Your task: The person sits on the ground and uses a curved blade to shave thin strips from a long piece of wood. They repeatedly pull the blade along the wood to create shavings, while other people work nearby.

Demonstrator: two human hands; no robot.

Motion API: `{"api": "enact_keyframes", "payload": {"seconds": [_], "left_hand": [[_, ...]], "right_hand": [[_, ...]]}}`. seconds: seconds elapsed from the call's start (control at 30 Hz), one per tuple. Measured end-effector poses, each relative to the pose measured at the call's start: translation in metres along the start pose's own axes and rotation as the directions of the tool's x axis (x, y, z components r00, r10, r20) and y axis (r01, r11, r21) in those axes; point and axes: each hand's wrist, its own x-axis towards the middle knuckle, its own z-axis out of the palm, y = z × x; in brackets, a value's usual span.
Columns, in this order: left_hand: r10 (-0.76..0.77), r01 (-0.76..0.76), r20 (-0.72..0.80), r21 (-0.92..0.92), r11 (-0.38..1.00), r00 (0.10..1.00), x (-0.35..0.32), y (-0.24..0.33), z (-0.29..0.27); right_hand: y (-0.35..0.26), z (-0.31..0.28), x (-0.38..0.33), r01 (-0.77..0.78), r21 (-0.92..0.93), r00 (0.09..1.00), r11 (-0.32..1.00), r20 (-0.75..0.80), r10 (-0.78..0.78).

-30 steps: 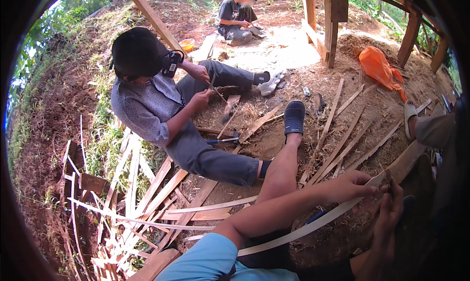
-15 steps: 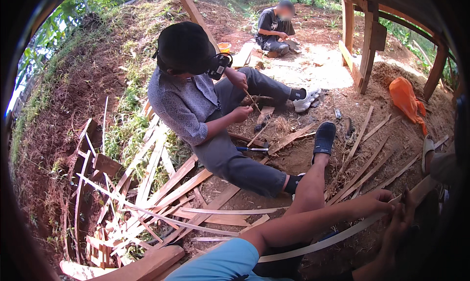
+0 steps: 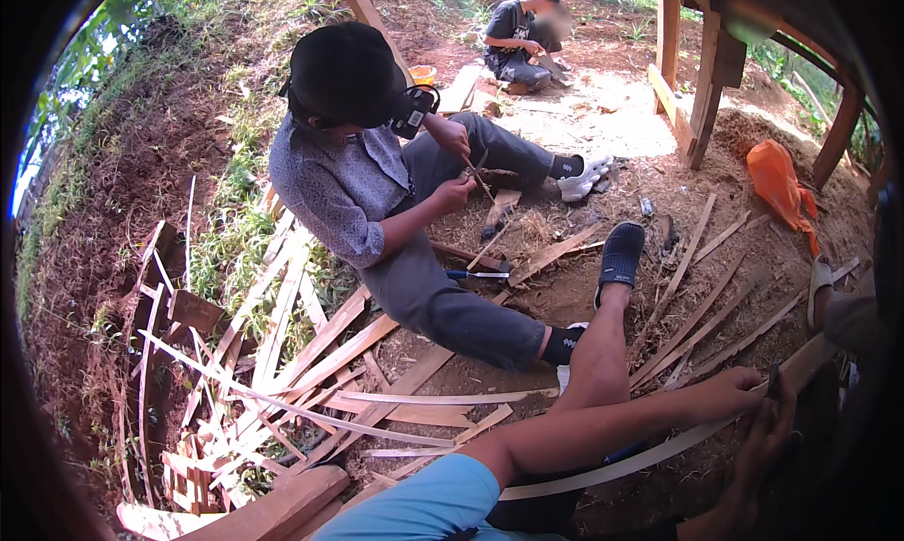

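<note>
Bare brown earth (image 3: 565,301) strewn with wood strips (image 3: 282,353) lies in dappled sunlight, with a grassy bank (image 3: 113,98) left and wooden posts (image 3: 702,80) behind.

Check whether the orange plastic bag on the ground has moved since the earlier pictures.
No. The orange plastic bag lies right of the brown wooden post, as before; only the camera shifted.

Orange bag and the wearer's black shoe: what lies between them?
Head view: loose wood strips on bare dirt lie between the orange bag and the black shoe.
</note>
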Motion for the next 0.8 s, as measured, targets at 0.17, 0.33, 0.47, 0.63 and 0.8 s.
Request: {"api": "enact_keyframes", "payload": {"seconds": [0.17,0.33,0.47,0.63,0.8], "left_hand": [[-0.010,0.011,-0.014,0.073,0.997,1.000,-0.005,0.000,-0.001],[-0.075,0.077,-0.018,0.269,0.960,0.997,0.007,0.004,0.011],[-0.178,0.218,-0.263,0.130,0.967,0.948,-0.004,0.002,-0.008],[-0.171,0.224,-0.295,0.157,0.962,0.940,0.001,0.020,0.019],[-0.099,0.149,-0.359,0.113,0.982,0.928,0.002,0.013,0.024]], "right_hand": [[-0.003,0.000,-0.004,0.024,-0.036,1.000,0.999,-0.005,-0.024],[0.016,-0.030,-0.009,-0.223,0.098,0.968,0.970,-0.096,0.232],[-0.002,-0.003,0.008,-0.199,-0.061,0.974,0.978,-0.119,0.191],[-0.006,-0.024,-0.004,-0.099,-0.075,0.991,0.992,-0.100,0.091],[-0.015,-0.024,-0.013,-0.046,0.004,0.999,0.999,0.019,0.046]]}}
